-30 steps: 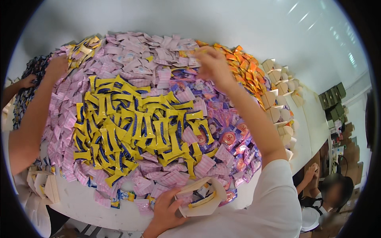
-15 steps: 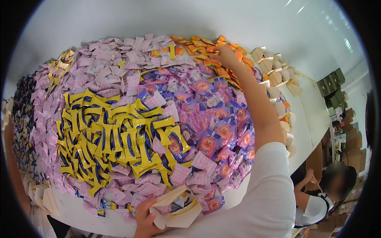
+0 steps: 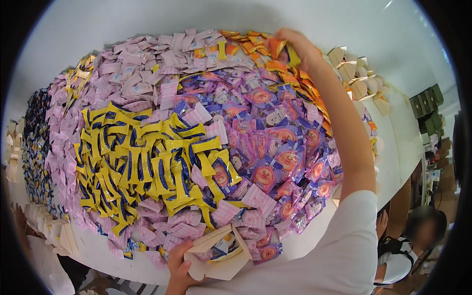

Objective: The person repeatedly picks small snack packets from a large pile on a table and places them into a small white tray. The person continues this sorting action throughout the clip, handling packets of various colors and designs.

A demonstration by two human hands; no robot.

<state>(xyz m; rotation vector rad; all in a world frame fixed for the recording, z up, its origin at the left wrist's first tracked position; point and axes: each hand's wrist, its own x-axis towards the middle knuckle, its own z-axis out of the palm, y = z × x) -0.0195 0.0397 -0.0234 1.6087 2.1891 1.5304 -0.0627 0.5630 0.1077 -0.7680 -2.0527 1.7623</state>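
Note:
My left hand (image 3: 178, 269) grips a small cream cardboard box (image 3: 223, 269) at the near edge of the pile. Its lid stands open, and a few yellow, blue and white packets (image 3: 226, 246) lie inside. At the far right, my right hand (image 3: 302, 47) has its fingers closed round an orange packet (image 3: 277, 47), with a yellow edge showing beside it. Below and left of that hand spread the other orange packets (image 3: 253, 45). Purple packets with round printed pictures (image 3: 263, 176) fill the middle right. Yellow and navy packets (image 3: 147, 167) are heaped at the middle left.
Pink packets (image 3: 135, 73) cover the far and left parts of the pile; dark packets (image 3: 37, 147) lie farther left. Cream boxes stand at the right (image 3: 361, 73) and left (image 3: 54, 228). A pale wall (image 3: 147, 17) rises behind. Another person (image 3: 398, 260) is at the lower right.
My right hand has lifted out of the orange packets with one in its fingers and moved slightly right. The view has shifted a little. My left hand keeps hold of the box.

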